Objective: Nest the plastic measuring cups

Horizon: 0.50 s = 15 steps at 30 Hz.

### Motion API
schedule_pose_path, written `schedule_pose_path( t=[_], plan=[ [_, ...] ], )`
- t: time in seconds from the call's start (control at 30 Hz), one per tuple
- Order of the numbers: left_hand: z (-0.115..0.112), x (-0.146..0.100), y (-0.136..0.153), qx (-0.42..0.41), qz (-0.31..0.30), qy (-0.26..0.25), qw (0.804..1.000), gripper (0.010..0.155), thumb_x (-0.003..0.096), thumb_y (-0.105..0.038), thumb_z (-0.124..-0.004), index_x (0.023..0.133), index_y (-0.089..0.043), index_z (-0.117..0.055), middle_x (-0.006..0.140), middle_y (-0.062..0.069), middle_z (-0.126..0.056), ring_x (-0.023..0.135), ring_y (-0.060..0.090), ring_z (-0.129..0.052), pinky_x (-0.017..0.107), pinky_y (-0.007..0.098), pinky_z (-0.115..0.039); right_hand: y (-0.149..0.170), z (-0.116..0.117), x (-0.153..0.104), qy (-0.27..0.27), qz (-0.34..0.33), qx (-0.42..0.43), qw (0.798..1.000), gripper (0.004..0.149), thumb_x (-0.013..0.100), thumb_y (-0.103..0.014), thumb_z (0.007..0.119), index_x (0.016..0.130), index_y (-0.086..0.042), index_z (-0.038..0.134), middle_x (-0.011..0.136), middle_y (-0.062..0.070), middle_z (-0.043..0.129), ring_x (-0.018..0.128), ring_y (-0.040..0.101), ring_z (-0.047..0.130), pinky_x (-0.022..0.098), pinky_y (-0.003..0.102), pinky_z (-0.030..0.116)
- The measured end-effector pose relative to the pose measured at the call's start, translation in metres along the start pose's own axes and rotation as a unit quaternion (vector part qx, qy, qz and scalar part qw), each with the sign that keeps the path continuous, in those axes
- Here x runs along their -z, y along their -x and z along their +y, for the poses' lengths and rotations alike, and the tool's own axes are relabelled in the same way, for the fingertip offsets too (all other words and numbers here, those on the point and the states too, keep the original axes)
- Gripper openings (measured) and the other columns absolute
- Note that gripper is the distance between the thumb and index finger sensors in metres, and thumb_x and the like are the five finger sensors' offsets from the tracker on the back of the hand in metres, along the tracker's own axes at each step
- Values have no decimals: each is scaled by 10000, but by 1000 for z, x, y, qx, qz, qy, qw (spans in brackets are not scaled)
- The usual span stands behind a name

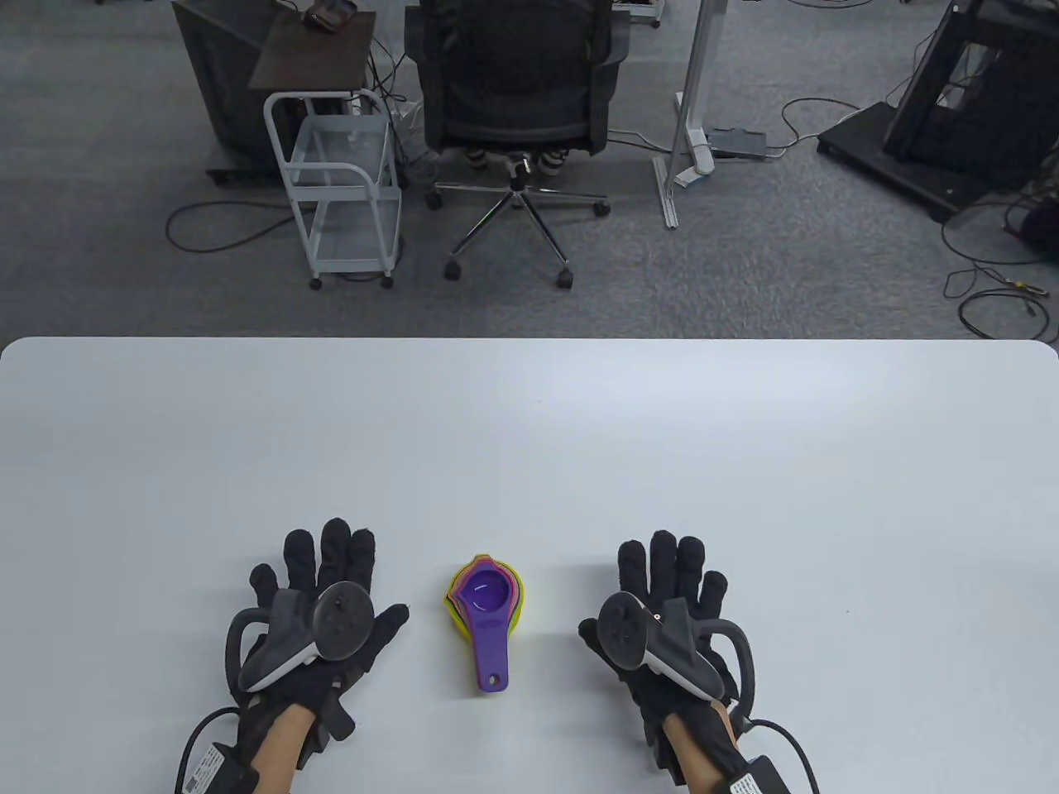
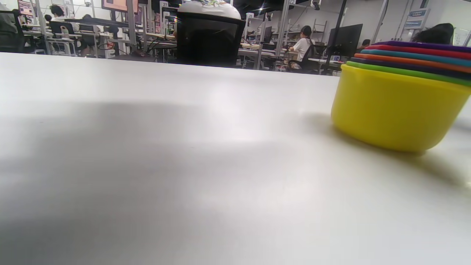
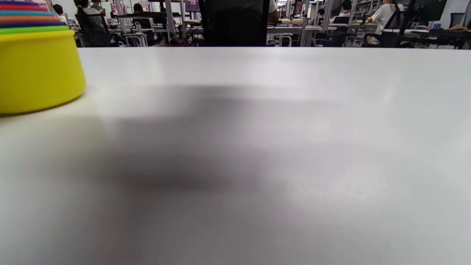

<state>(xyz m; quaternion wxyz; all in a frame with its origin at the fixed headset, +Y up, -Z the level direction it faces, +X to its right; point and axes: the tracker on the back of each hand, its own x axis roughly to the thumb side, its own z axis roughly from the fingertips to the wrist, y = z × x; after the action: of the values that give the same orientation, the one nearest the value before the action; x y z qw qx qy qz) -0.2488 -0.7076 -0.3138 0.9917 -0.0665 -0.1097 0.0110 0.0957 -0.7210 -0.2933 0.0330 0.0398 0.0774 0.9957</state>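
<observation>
A nested stack of coloured plastic measuring cups [image 1: 485, 600] stands on the white table [image 1: 529, 447] near its front edge, with the purple cup on top and its handle pointing toward me. The stack shows in the left wrist view [image 2: 401, 106] with the yellow cup outermost, and in the right wrist view [image 3: 36, 70]. My left hand [image 1: 318, 591] rests flat on the table left of the stack, fingers spread, holding nothing. My right hand [image 1: 666, 591] rests flat on the right, fingers spread, holding nothing. Neither hand touches the stack.
Beyond the table's far edge stand a black office chair [image 1: 517, 99], a white wire cart [image 1: 339, 182] and cables on the grey carpet.
</observation>
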Motion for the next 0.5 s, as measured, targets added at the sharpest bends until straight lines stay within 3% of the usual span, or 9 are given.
schedule_pose_path(
  t=[0.5],
  plan=[
    [-3,3,2,3,11,10,1000,886,541,-685,-489,1168,-177,-123,1218,204,-94,1030,635,-126,584,829,-152,4,0,-2,-4,9,14,1000,968,534,-639,470,1129,-27,15,1133,411,-33,933,634,-43,653,793,121]
  ],
)
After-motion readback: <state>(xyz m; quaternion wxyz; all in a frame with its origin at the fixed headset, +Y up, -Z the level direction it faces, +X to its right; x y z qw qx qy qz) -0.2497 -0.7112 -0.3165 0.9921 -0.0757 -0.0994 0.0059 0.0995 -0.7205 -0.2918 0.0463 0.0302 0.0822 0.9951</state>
